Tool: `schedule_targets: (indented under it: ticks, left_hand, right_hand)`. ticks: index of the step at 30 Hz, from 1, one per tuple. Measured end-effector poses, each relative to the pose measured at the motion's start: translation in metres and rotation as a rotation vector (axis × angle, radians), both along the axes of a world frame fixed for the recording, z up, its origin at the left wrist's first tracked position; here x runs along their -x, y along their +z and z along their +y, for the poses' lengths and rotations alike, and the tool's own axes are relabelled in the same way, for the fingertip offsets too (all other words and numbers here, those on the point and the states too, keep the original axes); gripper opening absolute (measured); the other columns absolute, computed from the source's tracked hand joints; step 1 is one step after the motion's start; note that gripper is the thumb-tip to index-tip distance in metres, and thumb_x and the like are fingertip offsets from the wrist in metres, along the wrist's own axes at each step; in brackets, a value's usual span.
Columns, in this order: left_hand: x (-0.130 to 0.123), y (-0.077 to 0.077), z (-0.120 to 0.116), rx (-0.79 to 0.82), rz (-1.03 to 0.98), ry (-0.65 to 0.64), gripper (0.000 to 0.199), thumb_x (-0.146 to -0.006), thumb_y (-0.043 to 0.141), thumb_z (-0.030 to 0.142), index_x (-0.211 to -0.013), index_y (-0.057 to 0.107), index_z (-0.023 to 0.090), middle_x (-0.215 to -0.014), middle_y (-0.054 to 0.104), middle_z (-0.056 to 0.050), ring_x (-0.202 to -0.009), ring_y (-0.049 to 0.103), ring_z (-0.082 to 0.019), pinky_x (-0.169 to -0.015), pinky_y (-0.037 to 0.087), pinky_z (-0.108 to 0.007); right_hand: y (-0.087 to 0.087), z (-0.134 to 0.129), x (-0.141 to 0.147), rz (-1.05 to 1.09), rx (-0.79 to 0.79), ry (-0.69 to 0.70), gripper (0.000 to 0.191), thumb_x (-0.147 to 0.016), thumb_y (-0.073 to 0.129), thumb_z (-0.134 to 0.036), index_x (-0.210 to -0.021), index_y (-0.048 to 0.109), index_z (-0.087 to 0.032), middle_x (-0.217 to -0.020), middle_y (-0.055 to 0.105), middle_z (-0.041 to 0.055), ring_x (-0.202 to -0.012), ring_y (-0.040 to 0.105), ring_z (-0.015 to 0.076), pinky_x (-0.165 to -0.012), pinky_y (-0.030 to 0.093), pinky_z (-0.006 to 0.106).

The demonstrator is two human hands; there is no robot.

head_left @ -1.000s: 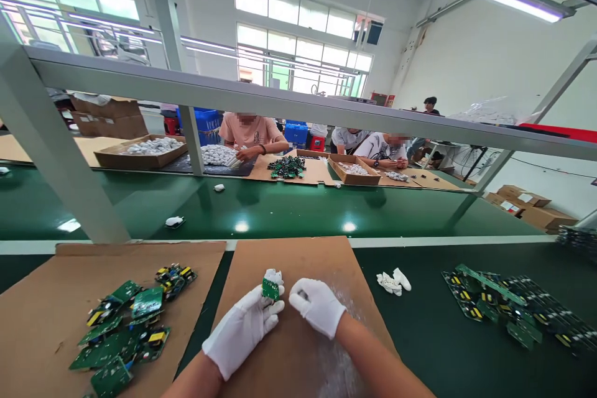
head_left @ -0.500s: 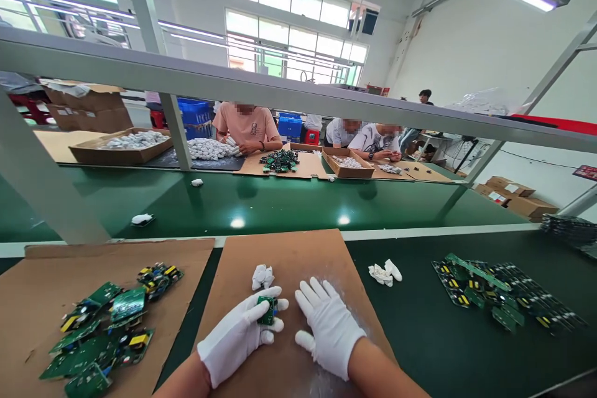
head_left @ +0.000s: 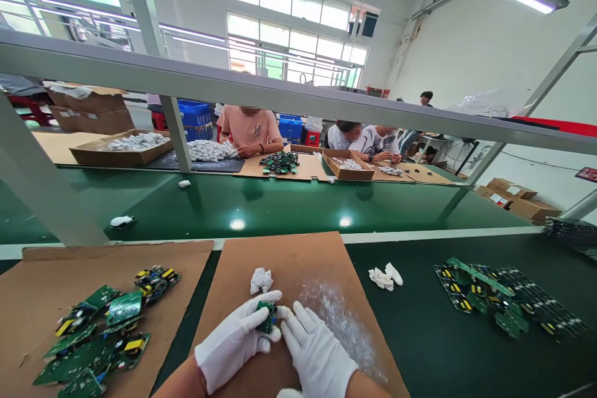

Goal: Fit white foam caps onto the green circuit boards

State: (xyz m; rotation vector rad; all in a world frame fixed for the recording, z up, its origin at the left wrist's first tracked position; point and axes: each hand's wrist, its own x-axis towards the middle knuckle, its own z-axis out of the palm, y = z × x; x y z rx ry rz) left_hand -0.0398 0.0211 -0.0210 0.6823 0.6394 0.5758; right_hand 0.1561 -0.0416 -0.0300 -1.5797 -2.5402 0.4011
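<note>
My left hand (head_left: 240, 339), in a white glove, pinches a small green circuit board (head_left: 265, 316) between thumb and fingers above the brown cardboard sheet (head_left: 293, 261). Close on its right is my right hand (head_left: 317, 348), also gloved, palm down with fingers stretched out and fingertips near the board's edge. The right thumb is partly cut off by the lower frame edge. A crumpled white piece (head_left: 261, 280) lies just beyond my left hand. Pale smears (head_left: 342, 320) mark the cardboard to the right of my right hand.
Circuit boards (head_left: 93, 339) are heaped on cardboard at left; more boards (head_left: 504, 298) lie at right. White crumpled material (head_left: 386, 276) rests on the dark surface. A metal rail (head_left: 280, 90) crosses in front. Beyond the green belt (head_left: 280, 205), several people sit behind boxes and piles.
My right hand has moved left and down, closer to the board in my left hand, uncovering the pale smears. On the green belt, two white-topped items have shifted left.
</note>
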Motion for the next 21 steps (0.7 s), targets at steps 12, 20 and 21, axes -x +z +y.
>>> schedule_targets:
  ticks: [12,20,21]
  left_hand:
    - [0.002,-0.002,0.000,-0.070,-0.044,-0.054,0.045,-0.074,0.062,0.021,-0.117,0.048,0.021,-0.111,0.055,-0.011,-0.071,0.058,-0.012,-0.058,0.039,-0.022]
    - [-0.010,0.012,-0.007,-0.155,0.148,0.018,0.061,-0.065,0.067,0.020,-0.119,0.038,0.020,-0.099,0.057,-0.008,-0.061,0.059,-0.010,-0.050,0.038,-0.020]
    - [-0.012,0.015,-0.008,-0.179,0.175,0.026,0.058,-0.064,0.066,0.019,-0.116,0.039,0.019,-0.099,0.057,-0.008,-0.061,0.059,-0.010,-0.049,0.038,-0.020]
  right_hand:
    - [-0.004,0.011,-0.042,0.132,-0.214,-0.402,0.049,-0.078,0.051,-0.022,-0.127,0.049,-0.019,-0.127,0.053,0.0097,-0.120,0.043,0.0287,-0.101,0.030,0.045]
    - [0.030,0.020,-0.023,0.652,-0.044,-0.449,0.032,-0.085,0.047,-0.040,-0.108,0.056,-0.019,-0.081,0.066,0.0036,-0.066,0.059,0.0147,-0.065,0.048,0.027]
    - [0.038,0.020,-0.019,0.808,0.040,-0.454,0.031,-0.083,0.049,-0.043,-0.099,0.059,-0.019,-0.079,0.066,0.0032,-0.062,0.057,0.0136,-0.060,0.047,0.026]
